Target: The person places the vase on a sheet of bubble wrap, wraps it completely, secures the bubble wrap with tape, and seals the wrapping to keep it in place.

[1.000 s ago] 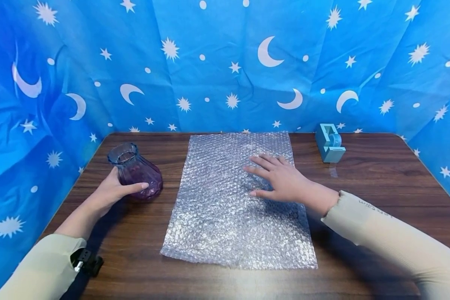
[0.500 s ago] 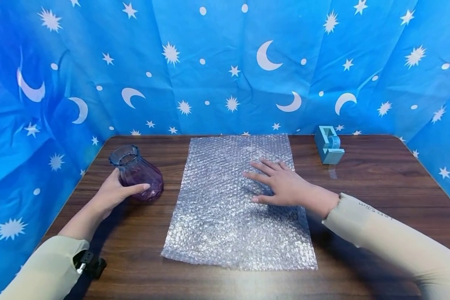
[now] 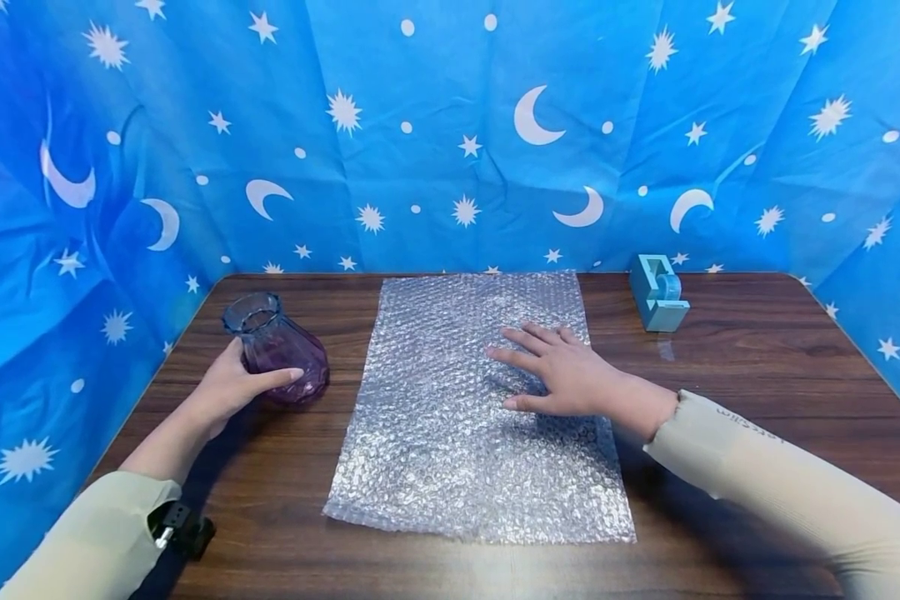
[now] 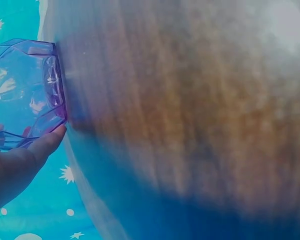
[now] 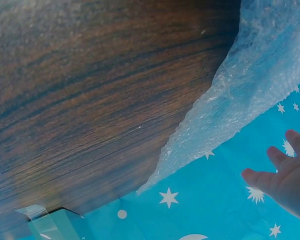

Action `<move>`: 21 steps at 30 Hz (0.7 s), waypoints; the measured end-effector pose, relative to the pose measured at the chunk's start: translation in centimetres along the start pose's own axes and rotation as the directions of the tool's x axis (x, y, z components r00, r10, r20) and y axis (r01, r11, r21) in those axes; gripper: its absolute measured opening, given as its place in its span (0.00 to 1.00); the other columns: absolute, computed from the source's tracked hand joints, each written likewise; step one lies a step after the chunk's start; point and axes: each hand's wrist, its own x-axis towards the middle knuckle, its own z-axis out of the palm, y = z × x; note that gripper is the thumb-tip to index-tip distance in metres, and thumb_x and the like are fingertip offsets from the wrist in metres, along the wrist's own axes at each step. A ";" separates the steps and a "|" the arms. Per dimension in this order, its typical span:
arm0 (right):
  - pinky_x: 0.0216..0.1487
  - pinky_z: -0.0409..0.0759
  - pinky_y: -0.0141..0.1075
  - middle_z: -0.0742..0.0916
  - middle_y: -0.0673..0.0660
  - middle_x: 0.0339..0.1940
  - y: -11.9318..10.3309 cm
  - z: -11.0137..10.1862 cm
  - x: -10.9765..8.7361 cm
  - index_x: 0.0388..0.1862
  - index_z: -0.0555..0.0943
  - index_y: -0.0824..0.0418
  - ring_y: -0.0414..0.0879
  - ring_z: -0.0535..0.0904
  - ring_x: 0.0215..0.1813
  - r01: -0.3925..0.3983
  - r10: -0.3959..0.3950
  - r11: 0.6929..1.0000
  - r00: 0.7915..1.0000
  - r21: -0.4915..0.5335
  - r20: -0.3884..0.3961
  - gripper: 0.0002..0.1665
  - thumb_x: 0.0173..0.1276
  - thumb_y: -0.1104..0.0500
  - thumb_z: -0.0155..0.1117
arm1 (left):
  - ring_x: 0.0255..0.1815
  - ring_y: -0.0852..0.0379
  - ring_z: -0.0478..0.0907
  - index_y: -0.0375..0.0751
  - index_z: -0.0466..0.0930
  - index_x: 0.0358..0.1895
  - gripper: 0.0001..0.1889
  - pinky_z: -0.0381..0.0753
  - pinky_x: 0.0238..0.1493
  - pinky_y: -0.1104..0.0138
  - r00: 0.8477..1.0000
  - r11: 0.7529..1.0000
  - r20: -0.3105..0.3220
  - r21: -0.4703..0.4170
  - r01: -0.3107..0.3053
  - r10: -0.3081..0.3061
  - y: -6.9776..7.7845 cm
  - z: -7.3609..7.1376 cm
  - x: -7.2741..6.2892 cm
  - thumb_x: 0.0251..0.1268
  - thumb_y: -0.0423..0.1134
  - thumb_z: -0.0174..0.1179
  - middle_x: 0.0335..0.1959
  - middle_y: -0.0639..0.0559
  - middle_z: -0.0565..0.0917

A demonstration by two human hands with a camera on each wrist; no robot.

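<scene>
At the left of the table, my left hand (image 3: 228,385) grips a glass vase (image 3: 288,362), blue at its flared rim and purple toward the base. The thumb lies across the vase's near side; the other fingers are hidden behind it. In the left wrist view the faceted base of the vase (image 4: 27,90) shows close to the tabletop. A sheet of bubble wrap (image 3: 450,450) lies flat in the middle of the table. Over its right half is my right hand (image 3: 570,371), palm down with fingers spread and straight, holding nothing.
A light-blue tape dispenser (image 3: 662,296) stands at the back right, a strip of clear tape hanging from its front. The brown wooden table (image 3: 757,358) ends at a blue curtain (image 3: 420,167) printed with stars and moons.
The head view has tilted slightly, so the whole scene sits a little lower. Both hands, the vase and the bubble wrap keep their places.
</scene>
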 end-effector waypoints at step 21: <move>0.76 0.59 0.72 0.65 0.60 0.84 0.5 -0.1 -0.5 0.80 0.65 0.46 0.65 0.58 0.84 -0.019 0.019 0.999 1.000 0.030 0.002 0.42 0.71 0.34 0.61 | 0.74 0.25 0.63 0.30 0.46 0.81 0.50 0.63 0.74 0.32 0.999 0.999 -0.042 0.048 -0.011 0.013 1.3 -0.2 -0.1 0.69 0.52 0.65 0.74 0.21 0.62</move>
